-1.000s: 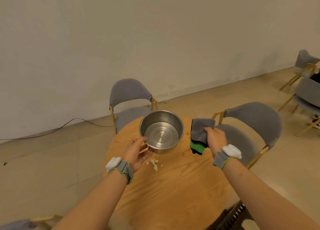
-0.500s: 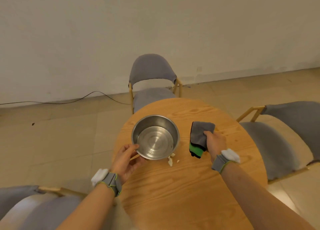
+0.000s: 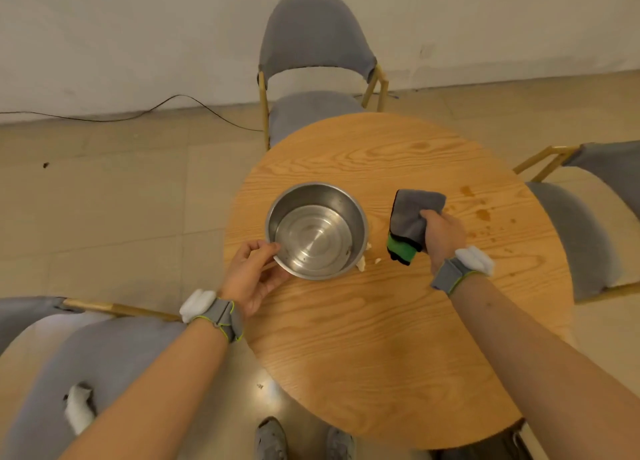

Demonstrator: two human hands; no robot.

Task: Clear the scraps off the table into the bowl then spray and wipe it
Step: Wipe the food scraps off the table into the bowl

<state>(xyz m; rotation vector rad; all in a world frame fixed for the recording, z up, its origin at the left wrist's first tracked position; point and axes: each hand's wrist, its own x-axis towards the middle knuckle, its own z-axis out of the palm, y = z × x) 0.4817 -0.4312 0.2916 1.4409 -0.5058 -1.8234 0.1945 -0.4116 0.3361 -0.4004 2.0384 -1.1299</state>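
Left hand [image 3: 254, 274] grips the near-left rim of the steel bowl [image 3: 317, 231], thumb over the edge, fingers under the wall. The bowl sits above the left part of the round wooden table [image 3: 398, 321]; whether it rests there or is lifted, hard to say. Pale scraps [image 3: 362, 264] peek out at its right base, mostly hidden behind it. Right hand [image 3: 443, 234] clutches a folded grey-and-green cloth [image 3: 410, 222], fingertips buried in the fold. Brownish stains [image 3: 481, 214] dot the wood just right of it.
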